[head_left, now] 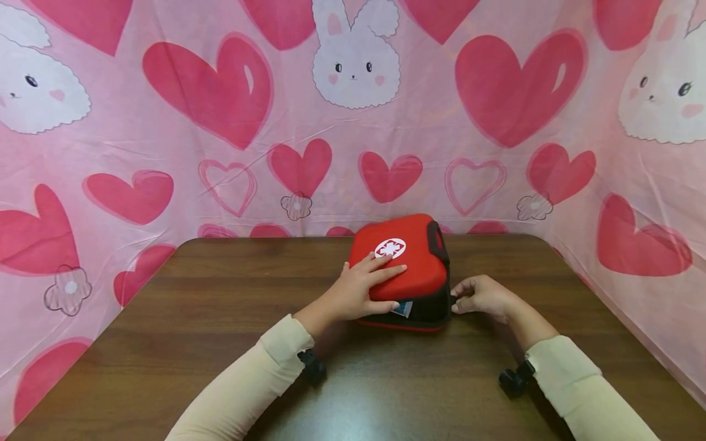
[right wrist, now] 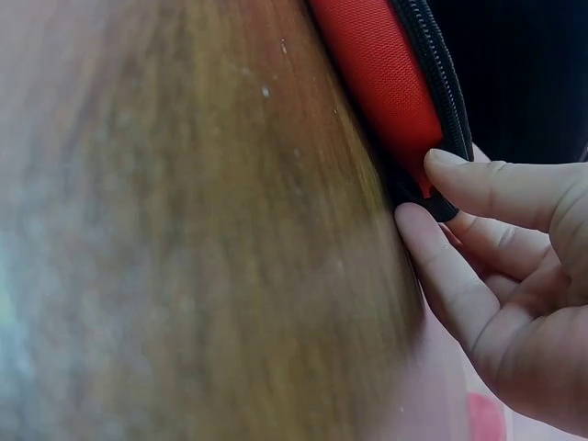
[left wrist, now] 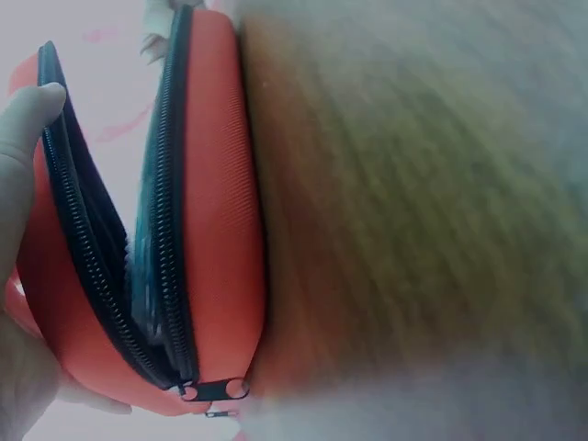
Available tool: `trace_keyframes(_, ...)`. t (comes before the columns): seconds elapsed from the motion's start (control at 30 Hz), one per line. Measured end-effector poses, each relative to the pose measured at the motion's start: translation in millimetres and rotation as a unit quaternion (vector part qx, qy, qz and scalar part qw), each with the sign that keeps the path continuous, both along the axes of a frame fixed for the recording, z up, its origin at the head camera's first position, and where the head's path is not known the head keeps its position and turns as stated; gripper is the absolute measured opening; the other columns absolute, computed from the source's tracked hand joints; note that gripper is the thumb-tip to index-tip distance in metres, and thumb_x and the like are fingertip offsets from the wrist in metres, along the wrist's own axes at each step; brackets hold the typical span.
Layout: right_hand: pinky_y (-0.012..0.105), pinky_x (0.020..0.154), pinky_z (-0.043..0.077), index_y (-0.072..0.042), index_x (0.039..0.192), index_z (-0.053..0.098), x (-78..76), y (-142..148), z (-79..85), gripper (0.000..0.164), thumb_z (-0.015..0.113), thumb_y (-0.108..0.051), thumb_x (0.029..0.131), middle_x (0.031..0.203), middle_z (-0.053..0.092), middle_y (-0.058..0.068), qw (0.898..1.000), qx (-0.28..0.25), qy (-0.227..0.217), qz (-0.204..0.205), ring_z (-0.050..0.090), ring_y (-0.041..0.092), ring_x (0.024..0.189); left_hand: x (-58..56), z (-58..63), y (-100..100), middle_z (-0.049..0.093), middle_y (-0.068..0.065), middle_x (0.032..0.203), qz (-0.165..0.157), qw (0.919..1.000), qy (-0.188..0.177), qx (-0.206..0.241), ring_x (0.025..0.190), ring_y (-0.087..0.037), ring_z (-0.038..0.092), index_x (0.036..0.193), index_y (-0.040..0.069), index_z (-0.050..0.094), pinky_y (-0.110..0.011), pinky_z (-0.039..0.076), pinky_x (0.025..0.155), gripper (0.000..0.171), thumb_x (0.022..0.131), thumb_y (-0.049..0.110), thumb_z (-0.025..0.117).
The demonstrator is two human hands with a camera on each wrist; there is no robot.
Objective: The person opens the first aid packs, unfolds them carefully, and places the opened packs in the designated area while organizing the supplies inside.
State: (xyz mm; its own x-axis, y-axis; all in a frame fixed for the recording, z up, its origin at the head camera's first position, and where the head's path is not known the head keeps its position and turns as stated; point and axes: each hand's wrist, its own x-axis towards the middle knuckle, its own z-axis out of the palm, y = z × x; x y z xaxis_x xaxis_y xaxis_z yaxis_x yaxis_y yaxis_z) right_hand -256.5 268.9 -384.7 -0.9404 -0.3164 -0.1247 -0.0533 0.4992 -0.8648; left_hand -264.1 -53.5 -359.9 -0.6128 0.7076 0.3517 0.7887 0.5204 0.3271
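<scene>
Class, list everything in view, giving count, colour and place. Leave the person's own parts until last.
Case: one, red and black, partly open on the table
Emblem: one, white and red, on the case's top
Handle: one, black, case's right side
Zip: one, black, along the case's parted edges
Packet: at least one, blue and white, inside the case
Table: one, brown, under the case
Cloth: pink, behind the table
Hearts: many, red and pink, on the cloth
Rabbits: three, white, on the cloth
Wrist cameras: two, black, at the cuffs
Sleeves: two, cream
Left hand: one, on the case
Right hand: one, pinching the case's right side
</scene>
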Motion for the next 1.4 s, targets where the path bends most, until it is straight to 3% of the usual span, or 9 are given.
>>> trace_keyframes(0.23, 0.029, 0.065, 0.051, 0.012, 0.099, 0.063, 1.1, -1, 3.0, 0.027, 0.077, 0.002, 0.078, 0.082, 0.062, 0.004, 1.0, -0.008, -0.004, 0.002, 0.056, 0.016, 0.073, -0.5, 3.0, -9, 0.042, -0.008, 0.147, -0.011, 0.9981, 0.013, 0.059, 0.131, -0.026, 0.039, 0.147, 0.027, 0.046, -0.055, 0.045, 0.097, 0.071, 0.083, 0.037, 0.075)
trace_keyframes(0.47, 0.03, 0.067, 0.051, 0.012, 0.099, 0.063, 1.2, -1, 2.8, 0.026, 0.076, 0.0, 0.079, 0.083, 0.062, 0.004, 1.0, -0.004, -0.005, 0.009, 0.056, 0.017, 0.075, 5.7, 6.2, -19, 0.047, -0.008, 0.142, 0.005, 0.9966, 0.024, 0.079, 0.122, -0.026, 0.048, 0.147, 0.026, 0.045, -0.038, 0.054, 0.086, 0.067, 0.086, 0.032, 0.074)
trace_keyframes(0.7, 0.031, 0.069, 0.051, 0.012, 0.1, 0.063, 1.6, -2, 2.7, 0.027, 0.076, 0.0, 0.08, 0.084, 0.062, 0.005, 1.0, -0.002, -0.006, 0.005, 0.056, 0.017, 0.077, 9.6, 11.9, -30, 0.052, -0.007, 0.138, 0.042, 0.9939, 0.071, 0.074, 0.111, -0.026, 0.057, 0.145, 0.025, 0.048, -0.042, 0.055, 0.082, 0.066, 0.085, 0.034, 0.074)
trace_keyframes(0.83, 0.031, 0.069, 0.052, 0.013, 0.103, 0.062, 2.4, -2, 2.7, 0.03, 0.076, 0.0, 0.08, 0.085, 0.062, 0.006, 1.0, -0.001, -0.005, 0.007, 0.057, 0.017, 0.077, 8.7, 14.0, -38, 0.053, -0.005, 0.136, 0.063, 0.9918, 0.078, 0.08, 0.111, -0.024, 0.057, 0.146, 0.026, 0.046, -0.042, 0.055, 0.082, 0.068, 0.085, 0.035, 0.075)
trace_keyframes(1.13, 0.031, 0.07, 0.053, 0.014, 0.105, 0.061, 1.6, -3, 4.0, 0.031, 0.074, 0.0, 0.08, 0.089, 0.063, 0.009, 1.0, 0.002, -0.007, 0.005, 0.057, 0.018, 0.08, 9.9, 13.9, -49, 0.056, -0.012, 0.133, 0.062, 0.9871, 0.107, 0.102, 0.108, -0.027, 0.058, 0.147, 0.015, 0.042, -0.045, 0.055, 0.083, 0.071, 0.085, 0.029, 0.074)
trace_keyframes(1.3, 0.037, 0.082, 0.056, 0.023, 0.13, 0.039, 0.2, -8, 5.8, 0.047, 0.055, 0.002, 0.091, 0.115, 0.055, 0.028, 0.996, -0.067, -0.055, 0.007, 0.061, 0.021, 0.094, 12.1, 14.3, -54, 0.058, -0.015, 0.128, 0.063, 0.986, 0.097, 0.121, 0.103, -0.027, 0.063, 0.148, 0.013, 0.038, -0.043, 0.056, 0.083, 0.074, 0.085, 0.023, 0.075)
trace_keyframes(1.4, 0.04, 0.082, 0.056, 0.019, 0.143, 0.02, -0.8, -12, 8.0, 0.057, 0.047, -0.005, 0.098, 0.126, 0.047, 0.034, 0.992, -0.1, -0.081, -0.013, 0.062, 0.022, 0.095, 12.8, 14.2, -58, 0.056, -0.016, 0.13, 0.057, 0.985, 0.071, 0.146, 0.107, -0.028, 0.064, 0.151, 0.015, 0.033, -0.043, 0.058, 0.078, 0.078, 0.085, 0.017, 0.074)
